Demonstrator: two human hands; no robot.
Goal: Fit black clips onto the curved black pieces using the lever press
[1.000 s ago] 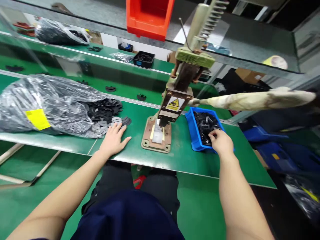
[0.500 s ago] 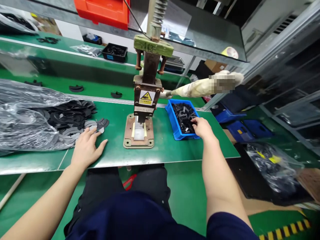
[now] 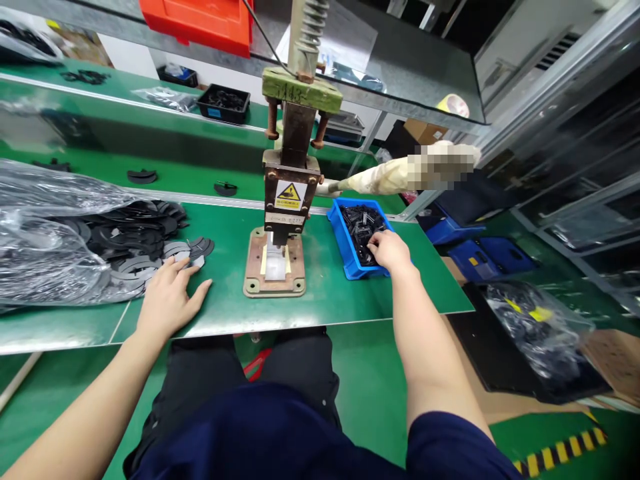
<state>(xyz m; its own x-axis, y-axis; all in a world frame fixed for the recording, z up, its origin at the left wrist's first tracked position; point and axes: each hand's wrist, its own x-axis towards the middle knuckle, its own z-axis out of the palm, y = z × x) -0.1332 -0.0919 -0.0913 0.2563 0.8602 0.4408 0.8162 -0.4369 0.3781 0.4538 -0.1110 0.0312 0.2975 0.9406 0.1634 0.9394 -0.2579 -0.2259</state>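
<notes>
My left hand [image 3: 170,297] lies on the green bench with its fingers stretched and thumb apart. Its fingertips touch or nearly touch the nearest flat, curved black pieces [image 3: 187,251], at the edge of a pile spilling from a clear plastic bag [image 3: 47,257]. My right hand [image 3: 391,251] is over the near right side of a blue bin [image 3: 345,250] full of small black plastic parts [image 3: 361,223]. Its thumb and fingers are pinched together among the parts; what is between them is hidden. Between my hands stands a hand press [image 3: 286,190] with a pale block [image 3: 275,265] on its base.
The press lever [image 3: 385,177], wrapped in pale material, reaches out above the blue bin. Loose curved pieces [image 3: 142,176] lie behind the bench surface. A black bin [image 3: 223,105] sits on the rear ledge, and a red bin [image 3: 200,23] hangs above. The bench's front edge [image 3: 300,328] is near my lap.
My right hand has moved slightly left over the blue bin, and its fingers have drawn closer together. My left hand stays in the same place by the curved pieces. The view has shifted a little.
</notes>
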